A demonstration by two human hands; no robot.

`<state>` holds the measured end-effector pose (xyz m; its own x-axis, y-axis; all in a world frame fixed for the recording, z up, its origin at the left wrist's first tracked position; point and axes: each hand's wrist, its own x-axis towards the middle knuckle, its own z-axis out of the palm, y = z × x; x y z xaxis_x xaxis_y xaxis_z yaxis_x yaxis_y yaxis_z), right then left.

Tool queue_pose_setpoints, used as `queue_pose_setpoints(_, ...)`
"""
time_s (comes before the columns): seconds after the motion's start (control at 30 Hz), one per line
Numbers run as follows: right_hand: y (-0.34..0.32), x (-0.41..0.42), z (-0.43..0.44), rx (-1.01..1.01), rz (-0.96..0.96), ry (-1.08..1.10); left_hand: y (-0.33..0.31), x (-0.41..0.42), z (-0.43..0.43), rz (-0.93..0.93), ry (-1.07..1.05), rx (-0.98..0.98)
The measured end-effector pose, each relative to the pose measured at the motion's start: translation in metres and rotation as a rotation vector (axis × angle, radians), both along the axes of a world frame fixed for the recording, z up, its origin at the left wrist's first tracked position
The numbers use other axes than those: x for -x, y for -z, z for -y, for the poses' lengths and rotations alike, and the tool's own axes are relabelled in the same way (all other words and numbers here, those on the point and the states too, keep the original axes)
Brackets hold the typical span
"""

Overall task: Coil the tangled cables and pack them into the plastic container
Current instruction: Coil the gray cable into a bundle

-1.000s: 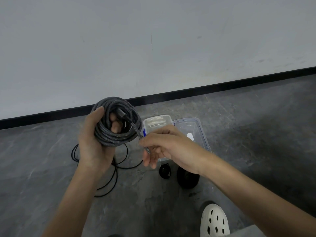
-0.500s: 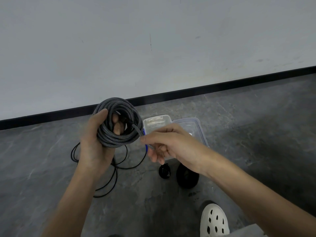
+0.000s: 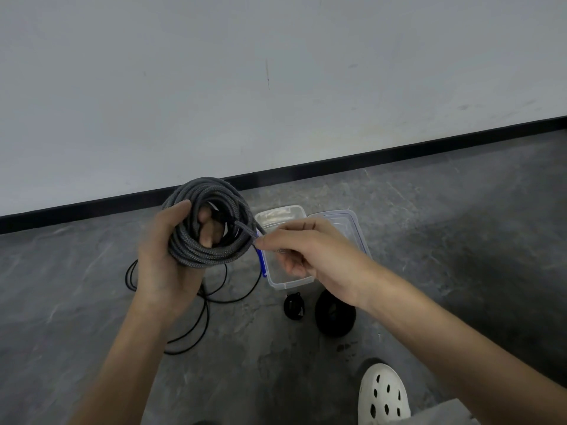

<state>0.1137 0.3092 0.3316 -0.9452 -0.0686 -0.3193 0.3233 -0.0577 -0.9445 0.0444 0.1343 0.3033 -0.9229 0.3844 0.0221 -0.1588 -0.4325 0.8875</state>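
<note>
My left hand (image 3: 167, 266) grips a coil of grey braided cable (image 3: 196, 251), thumb over the outside and fingers through the middle. My right hand (image 3: 310, 250) pinches the loose end of that cable just right of the coil. A thin black cable (image 3: 202, 326) lies in loose loops on the floor below the left hand. The clear plastic container (image 3: 277, 282) with a blue clip sits open on the floor behind my right hand, its lid (image 3: 352, 223) beside it.
Two small black coiled items lie on the grey floor, one small (image 3: 294, 306), one larger (image 3: 334, 317). A white perforated shoe (image 3: 383, 394) shows at the bottom right. A white wall with a black skirting (image 3: 399, 151) runs behind.
My right hand has drawn the loose cable end a little up and to the right. The coil in my left hand has barely moved.
</note>
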Motion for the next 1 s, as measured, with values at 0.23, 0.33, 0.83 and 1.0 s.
queue_pose_setpoints(0.23, 0.004, -0.002, 0.003, -0.062, 0.077, -0.086, 0.003, -0.001, -0.002, 0.003, 0.021, 0.049)
queue_pose_setpoints(0.33, 0.001, 0.002, -0.007, -0.116, 0.05, 0.018, 0.005, -0.001, 0.0, 0.031, 0.023, 0.098)
queue_pose_setpoints(0.83, 0.011, 0.005, -0.004, -0.275, -0.142, 0.131, 0.011, -0.014, -0.02, 0.015, 0.137, 0.096)
queue_pose_setpoints(1.0, 0.005, 0.006, -0.01, -0.088, -0.132, 0.224, 0.004, -0.014, -0.014, 0.086, 0.205, -0.088)
